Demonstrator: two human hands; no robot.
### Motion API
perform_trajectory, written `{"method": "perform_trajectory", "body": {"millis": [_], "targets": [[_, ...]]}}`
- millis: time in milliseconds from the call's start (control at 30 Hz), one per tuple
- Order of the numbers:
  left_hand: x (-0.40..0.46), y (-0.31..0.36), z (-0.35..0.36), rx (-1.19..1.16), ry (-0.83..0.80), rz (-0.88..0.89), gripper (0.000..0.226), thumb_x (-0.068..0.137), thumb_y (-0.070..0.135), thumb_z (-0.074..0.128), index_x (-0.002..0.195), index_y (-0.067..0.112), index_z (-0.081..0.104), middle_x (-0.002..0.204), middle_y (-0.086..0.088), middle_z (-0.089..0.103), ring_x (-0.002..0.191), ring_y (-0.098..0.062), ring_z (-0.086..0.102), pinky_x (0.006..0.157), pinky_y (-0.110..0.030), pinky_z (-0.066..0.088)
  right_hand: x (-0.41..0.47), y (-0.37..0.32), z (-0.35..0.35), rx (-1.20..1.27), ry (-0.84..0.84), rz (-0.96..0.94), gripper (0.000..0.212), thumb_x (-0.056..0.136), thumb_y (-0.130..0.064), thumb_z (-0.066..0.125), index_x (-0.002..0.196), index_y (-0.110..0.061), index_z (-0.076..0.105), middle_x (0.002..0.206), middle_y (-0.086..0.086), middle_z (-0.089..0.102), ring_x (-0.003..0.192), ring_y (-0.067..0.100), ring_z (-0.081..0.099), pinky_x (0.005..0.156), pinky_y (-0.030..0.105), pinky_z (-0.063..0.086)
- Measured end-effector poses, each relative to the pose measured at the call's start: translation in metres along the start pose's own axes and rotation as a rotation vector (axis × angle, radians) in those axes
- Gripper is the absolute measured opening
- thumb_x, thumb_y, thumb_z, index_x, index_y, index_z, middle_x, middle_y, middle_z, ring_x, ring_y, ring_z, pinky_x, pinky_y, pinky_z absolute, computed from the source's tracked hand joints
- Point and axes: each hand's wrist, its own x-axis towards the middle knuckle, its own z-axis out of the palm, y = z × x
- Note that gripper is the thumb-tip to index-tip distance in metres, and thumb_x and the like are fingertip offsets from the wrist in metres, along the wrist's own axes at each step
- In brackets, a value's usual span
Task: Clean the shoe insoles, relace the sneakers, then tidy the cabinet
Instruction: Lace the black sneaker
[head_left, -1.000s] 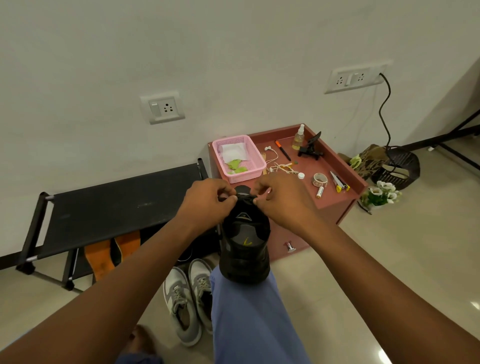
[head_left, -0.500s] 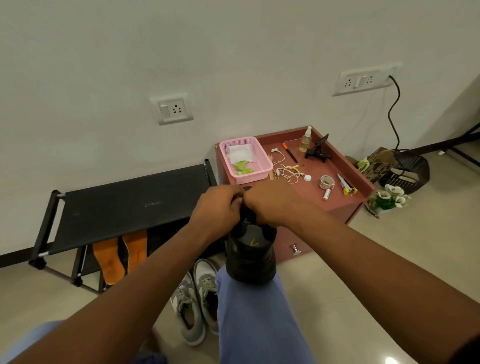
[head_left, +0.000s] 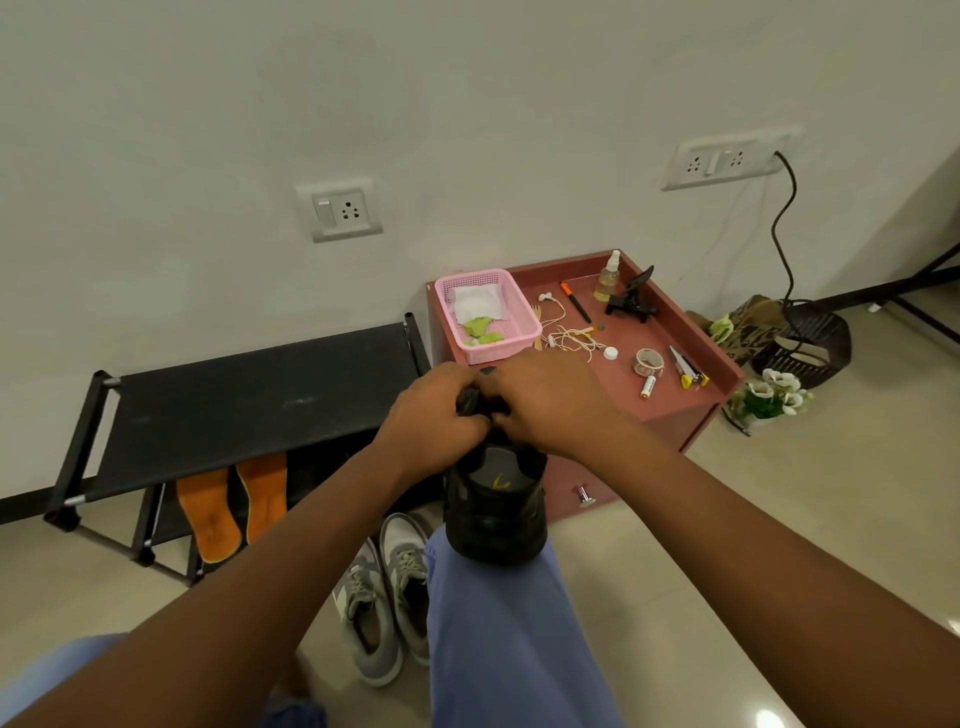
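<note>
A black sneaker (head_left: 496, 509) rests on my knee, heel toward me. My left hand (head_left: 434, 421) and my right hand (head_left: 550, 402) meet at the shoe's top, fingers curled and pinching the black laces; the laces themselves are mostly hidden under my fingers. A pair of grey sneakers (head_left: 384, 592) stands on the floor below my left arm. Two orange insoles (head_left: 231, 506) lean inside the black shoe rack (head_left: 249, 400). The red-brown cabinet (head_left: 691, 415) stands just behind my hands.
On the cabinet top lie a pink basket (head_left: 485, 314) with a cloth, earphones, a marker, a spray bottle (head_left: 608, 278), a black phone stand, tape, a battery and pens. A dark basket (head_left: 802, 345), a cable and artificial flowers (head_left: 774, 392) sit on the floor to the right.
My hands have drawn together over the shoe's top, from slightly apart to touching. The view has shifted a little, so the cabinet sits further right.
</note>
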Motion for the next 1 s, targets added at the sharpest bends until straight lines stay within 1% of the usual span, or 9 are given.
{"method": "perform_trajectory", "body": {"millis": [67, 133, 233, 333, 467, 633, 767, 900, 1000], "targets": [[0.004, 0.000, -0.003, 0.028, -0.007, -0.003, 0.027, 0.084, 0.018, 0.072, 0.109, 0.026, 0.065, 0.109, 0.006, 0.063, 0.095, -0.013, 0.061, 0.080, -0.025, 0.047, -0.003, 0.002, -0.001, 0.064, 0.038, 0.023, 0.004, 0.084, -0.031, 0.063, 0.082, -0.030, 0.060, 0.080, 0.001, 0.062, 0.076, 0.026, 0.061, 0.057, 0.030, 0.035], [0.009, 0.002, -0.005, 0.053, -0.036, -0.026, 0.029, 0.082, 0.015, 0.073, 0.109, 0.024, 0.069, 0.101, 0.006, 0.067, 0.089, -0.012, 0.063, 0.078, -0.028, 0.053, -0.006, 0.004, -0.001, 0.132, 0.063, 0.045, 0.009, 0.083, -0.029, 0.063, 0.077, -0.032, 0.057, 0.077, 0.001, 0.061, 0.073, 0.026, 0.059, 0.055, 0.029, 0.034], [0.014, 0.003, -0.005, 0.104, -0.063, -0.049, 0.036, 0.079, 0.016, 0.075, 0.113, 0.028, 0.071, 0.098, 0.009, 0.069, 0.086, -0.010, 0.065, 0.078, -0.029, 0.056, -0.010, 0.009, 0.007, 0.201, 0.113, 0.104, 0.010, 0.085, -0.032, 0.062, 0.086, -0.024, 0.069, 0.086, 0.001, 0.059, 0.078, 0.023, 0.057, 0.057, 0.033, 0.042], [0.017, 0.001, -0.003, 0.144, -0.056, -0.047, 0.041, 0.079, 0.018, 0.082, 0.116, 0.032, 0.069, 0.107, 0.009, 0.069, 0.095, -0.012, 0.065, 0.085, -0.029, 0.054, -0.013, 0.013, 0.015, 0.316, 0.151, 0.192, 0.011, 0.084, -0.030, 0.063, 0.082, -0.020, 0.068, 0.084, 0.001, 0.061, 0.077, 0.023, 0.058, 0.062, 0.039, 0.050], [0.018, 0.003, 0.000, 0.173, -0.072, -0.062, 0.044, 0.079, 0.019, 0.086, 0.118, 0.031, 0.068, 0.114, 0.005, 0.070, 0.104, -0.016, 0.064, 0.096, -0.035, 0.055, -0.011, 0.018, 0.026, 0.387, 0.182, 0.270, 0.011, 0.083, -0.028, 0.058, 0.079, -0.022, 0.066, 0.077, -0.002, 0.066, 0.073, 0.020, 0.060, 0.063, 0.040, 0.053], [0.020, 0.001, 0.001, 0.246, -0.063, -0.062, 0.046, 0.078, 0.012, 0.085, 0.118, 0.029, 0.068, 0.113, 0.001, 0.070, 0.103, -0.021, 0.066, 0.090, -0.034, 0.056, -0.010, 0.022, 0.027, 0.455, 0.198, 0.323, 0.010, 0.088, -0.024, 0.059, 0.079, -0.019, 0.061, 0.076, -0.001, 0.065, 0.073, 0.022, 0.059, 0.064, 0.040, 0.051], [0.021, -0.001, 0.004, 0.254, -0.065, -0.062, 0.048, 0.079, 0.012, 0.084, 0.122, 0.027, 0.068, 0.116, 0.001, 0.070, 0.106, -0.022, 0.067, 0.095, -0.037, 0.057, -0.006, 0.024, 0.028, 0.458, 0.203, 0.352, 0.012, 0.093, -0.020, 0.056, 0.084, -0.014, 0.060, 0.077, 0.004, 0.064, 0.075, 0.024, 0.057, 0.063, 0.039, 0.046], [0.024, -0.002, 0.004, 0.283, -0.085, -0.047, 0.049, 0.079, 0.018, 0.086, 0.124, 0.026, 0.069, 0.118, 0.000, 0.071, 0.106, -0.023, 0.068, 0.097, -0.040, 0.058, -0.002, 0.026, 0.031, 0.452, 0.224, 0.382, 0.012, 0.093, -0.019, 0.058, 0.083, -0.012, 0.063, 0.076, 0.004, 0.065, 0.075, 0.024, 0.058, 0.064, 0.037, 0.045], [0.027, -0.002, 0.002, 0.326, -0.083, -0.018, 0.038, 0.082, 0.036, 0.083, 0.116, 0.024, 0.068, 0.108, 0.002, 0.072, 0.096, -0.020, 0.069, 0.088, -0.037, 0.059, -0.002, 0.026, 0.029, 0.508, 0.248, 0.368, 0.010, 0.090, -0.019, 0.068, 0.080, -0.016, 0.068, 0.069, -0.005, 0.065, 0.071, 0.016, 0.059, 0.063, 0.030, 0.042]]}}
